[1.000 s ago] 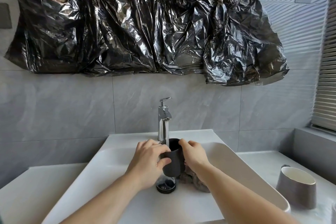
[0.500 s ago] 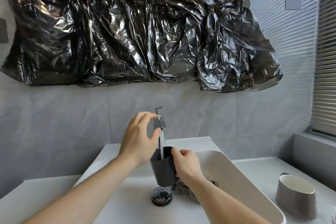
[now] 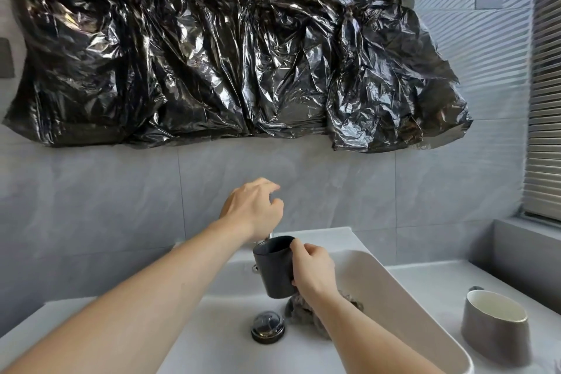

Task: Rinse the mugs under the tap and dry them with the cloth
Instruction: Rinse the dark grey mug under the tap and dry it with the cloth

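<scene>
Holding the dark grey ceramic mug (image 3: pixel 274 267) over the white basin (image 3: pixel 394 288)
My right hand (image 3: pixel 312 270) is gripping its side; my left hand (image 3: pixel 253 211) is curling over the tap, hiding it

Two bare forearms reach in from the lower edge, uncovered from elbow to fingertip. No sleeve or cuff reaches the visible part of either arm. The left hand (image 3: pixel 253 211) and right hand (image 3: pixel 312 269) carry no gloves; wrists and fingers show plain, the nails short and unpainted where visible.
</scene>
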`<control>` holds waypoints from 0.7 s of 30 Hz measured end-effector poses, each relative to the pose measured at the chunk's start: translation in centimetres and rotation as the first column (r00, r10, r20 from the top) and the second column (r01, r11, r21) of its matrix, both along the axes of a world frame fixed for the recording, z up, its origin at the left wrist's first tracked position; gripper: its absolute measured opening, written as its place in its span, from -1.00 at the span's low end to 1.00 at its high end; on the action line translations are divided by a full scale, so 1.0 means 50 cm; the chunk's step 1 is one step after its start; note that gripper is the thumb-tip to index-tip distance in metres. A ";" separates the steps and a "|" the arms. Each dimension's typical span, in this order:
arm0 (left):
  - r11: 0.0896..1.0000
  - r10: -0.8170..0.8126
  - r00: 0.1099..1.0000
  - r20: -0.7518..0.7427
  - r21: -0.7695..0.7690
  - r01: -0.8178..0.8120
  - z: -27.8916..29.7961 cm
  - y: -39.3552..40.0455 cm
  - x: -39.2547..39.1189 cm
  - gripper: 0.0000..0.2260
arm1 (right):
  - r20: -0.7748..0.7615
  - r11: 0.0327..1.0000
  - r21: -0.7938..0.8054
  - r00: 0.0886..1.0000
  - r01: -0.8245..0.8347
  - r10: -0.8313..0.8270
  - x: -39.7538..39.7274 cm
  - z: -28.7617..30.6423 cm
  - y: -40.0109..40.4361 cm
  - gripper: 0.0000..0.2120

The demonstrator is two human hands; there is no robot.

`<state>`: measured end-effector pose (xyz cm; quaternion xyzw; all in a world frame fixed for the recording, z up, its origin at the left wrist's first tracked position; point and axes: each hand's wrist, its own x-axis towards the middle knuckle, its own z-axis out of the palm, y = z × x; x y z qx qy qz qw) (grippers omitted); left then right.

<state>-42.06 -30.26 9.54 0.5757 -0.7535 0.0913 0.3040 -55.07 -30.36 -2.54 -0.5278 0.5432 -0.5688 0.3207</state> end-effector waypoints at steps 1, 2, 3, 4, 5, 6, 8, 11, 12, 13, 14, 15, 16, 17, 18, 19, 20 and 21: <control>1.000 -0.023 1.000 0.003 -0.012 0.023 -0.006 0.005 0.003 -0.53 | -0.011 1.000 -0.022 1.000 0.003 -0.003 -0.001 -0.003 -0.003 -0.66; 0.998 -0.057 0.998 -0.008 -0.039 0.057 -0.019 0.013 0.008 -0.53 | -0.036 0.999 -0.051 0.999 0.010 -0.012 -0.002 -0.004 -0.005 -0.64; 0.993 -0.096 0.995 -0.037 -0.079 0.093 -0.037 0.022 0.017 -0.53 | -0.070 0.996 -0.084 0.997 0.023 -0.029 -0.003 -0.005 -0.005 -0.61; 0.986 -0.123 0.989 -0.080 -0.122 0.113 -0.060 0.033 0.030 -0.55 | -0.108 0.993 -0.113 0.993 0.034 -0.046 -0.004 -0.005 -0.003 -0.60; 0.982 -0.129 0.984 -0.124 -0.153 0.110 -0.086 0.042 0.048 -0.58 | -0.148 0.989 -0.139 0.987 0.042 -0.063 -0.004 -0.004 0.000 -0.60; 0.982 -0.118 0.980 -0.158 -0.165 0.092 -0.115 0.049 0.068 -0.60 | -0.185 0.985 -0.166 0.980 0.047 -0.078 -0.004 -0.003 0.003 -0.61; 0.988 -0.068 0.982 -0.175 -0.146 0.043 -0.174 0.055 0.113 -0.63 | -0.251 0.972 -0.232 0.963 0.036 -0.096 -0.006 -0.004 0.006 -0.62; 0.999 0.020 0.983 -0.181 -0.038 -0.027 -0.244 0.049 0.167 -0.65 | -0.389 0.952 -0.306 0.914 -0.008 -0.118 -0.005 -0.006 0.009 -0.60; 0.999 0.050 0.978 -0.201 0.024 -0.046 -0.259 0.045 0.178 -0.65 | -0.435 0.945 -0.325 0.892 -0.031 -0.121 -0.003 -0.008 0.009 -0.59; 0.995 0.074 0.972 -0.222 0.086 -0.056 -0.268 0.041 0.187 -0.65 | -0.480 0.939 -0.339 0.870 -0.059 -0.118 -0.001 -0.011 0.010 -0.59; 0.989 0.087 0.969 -0.232 0.134 -0.057 -0.275 0.038 0.192 -0.65 | -0.523 0.932 -0.349 0.845 -0.093 -0.112 0.002 -0.013 0.013 -0.60; 0.985 0.087 0.970 -0.227 0.167 -0.049 -0.279 0.035 0.195 -0.64 | -0.567 0.925 -0.358 0.817 -0.130 -0.104 0.004 -0.015 0.016 -0.60; 0.982 0.078 0.973 -0.218 0.186 -0.037 -0.282 0.033 0.195 -0.64 | -0.612 0.914 -0.366 0.785 -0.174 -0.096 0.007 -0.015 0.019 -0.61; 0.981 0.066 0.974 -0.215 0.192 -0.025 -0.284 0.030 0.194 -0.63 | -0.661 0.902 -0.372 0.745 -0.221 -0.090 0.008 -0.015 0.022 -0.65; 0.981 0.059 0.974 -0.221 0.192 -0.016 -0.285 0.029 0.192 -0.63 | -0.712 0.890 -0.369 0.697 -0.267 -0.086 0.011 -0.015 0.025 -0.70; 0.981 0.059 0.971 -0.233 0.195 -0.013 -0.286 0.027 0.190 -0.63 | -0.758 0.883 -0.359 0.647 -0.303 -0.086 0.014 -0.015 0.027 -0.77; 0.981 0.061 0.967 -0.247 0.195 -0.012 -0.285 0.026 0.187 -0.63 | -0.793 0.880 -0.346 0.603 -0.326 -0.089 0.015 -0.015 0.028 -0.83; 0.981 0.067 0.962 -0.263 0.196 -0.015 -0.285 0.025 0.185 -0.62 | -0.822 0.881 -0.330 0.562 -0.338 -0.092 0.017 -0.015 0.029 -0.84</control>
